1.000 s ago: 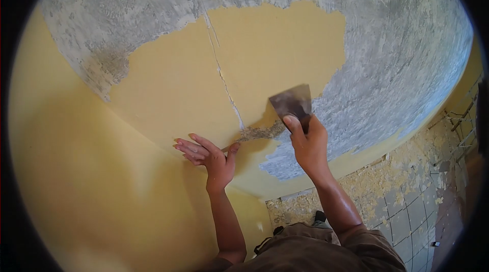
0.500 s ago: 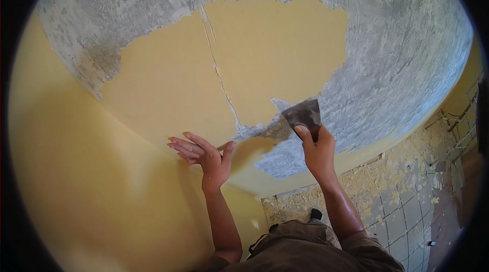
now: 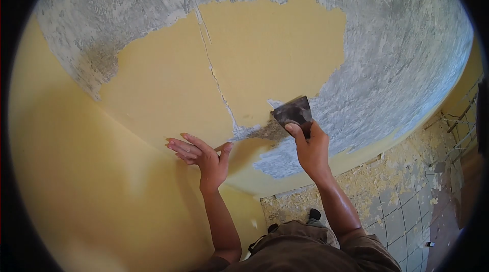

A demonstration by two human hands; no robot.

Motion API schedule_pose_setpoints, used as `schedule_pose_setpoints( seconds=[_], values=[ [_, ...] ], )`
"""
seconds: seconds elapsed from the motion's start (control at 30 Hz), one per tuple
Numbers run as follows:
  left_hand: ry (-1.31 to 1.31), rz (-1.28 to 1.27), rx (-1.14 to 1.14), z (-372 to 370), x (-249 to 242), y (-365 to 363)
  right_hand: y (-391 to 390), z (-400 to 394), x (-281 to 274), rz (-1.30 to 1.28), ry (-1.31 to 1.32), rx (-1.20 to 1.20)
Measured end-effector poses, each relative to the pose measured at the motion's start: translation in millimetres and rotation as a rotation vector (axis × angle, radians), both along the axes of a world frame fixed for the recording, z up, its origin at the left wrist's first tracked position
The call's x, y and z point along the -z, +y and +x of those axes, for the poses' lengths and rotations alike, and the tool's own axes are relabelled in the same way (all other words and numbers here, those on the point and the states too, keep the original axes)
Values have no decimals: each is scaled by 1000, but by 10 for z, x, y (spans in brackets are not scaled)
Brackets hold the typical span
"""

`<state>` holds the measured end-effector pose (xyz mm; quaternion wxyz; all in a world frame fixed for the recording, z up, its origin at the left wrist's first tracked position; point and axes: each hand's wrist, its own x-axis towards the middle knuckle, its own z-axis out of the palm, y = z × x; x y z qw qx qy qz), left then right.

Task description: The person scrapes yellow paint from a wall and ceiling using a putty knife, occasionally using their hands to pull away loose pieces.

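Note:
A putty knife (image 3: 294,112) with a wide dark blade is gripped in my right hand (image 3: 311,151), thumb lying along the blade's base. Its edge meets the lower border of a patch of yellow paint (image 3: 275,48) on the wall. Bare grey plaster (image 3: 387,58) surrounds that patch. My left hand (image 3: 206,157) has its fingers spread near the wall's corner, holding nothing, with its thumb pointing up. A thin crack (image 3: 216,76) runs down through the yellow paint toward the scraped plaster between my hands.
Paint flakes (image 3: 351,185) litter the tiled floor (image 3: 405,216) along the wall's base. A yellow side wall (image 3: 102,180) adjoins on the left. Thin metal bars, like a rack (image 3: 461,119), stand at the far right. My shoe (image 3: 315,214) shows below.
My right hand and the putty knife have shifted a little left and up along the paint border. My left hand stays almost in place.

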<state>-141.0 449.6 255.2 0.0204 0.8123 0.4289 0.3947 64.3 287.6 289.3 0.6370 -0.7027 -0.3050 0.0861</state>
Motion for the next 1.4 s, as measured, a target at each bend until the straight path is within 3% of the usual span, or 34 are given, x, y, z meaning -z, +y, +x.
schedule_pose_setpoints(
  seconds=[0.17, 0.27, 0.57, 0.73, 1.4],
  values=[
    [-18, -10, 15, -6, 11, -1, -22, -11, 90, -24, 53, 12],
    [-6, -15, 12, -4, 5, -1, 41, -64, -91, 97, 33, -47],
    [4, 8, 20, -23, 14, -2, 31, -97, -97, -42, 14, 25],
    [23, 34, 16, -11, 14, 11, -40, -16, -30, 100, 63, -12],
    [-12, 0, 35, 6, 25, 27, -19, -30, -103, -14, 39, 47]
  ],
)
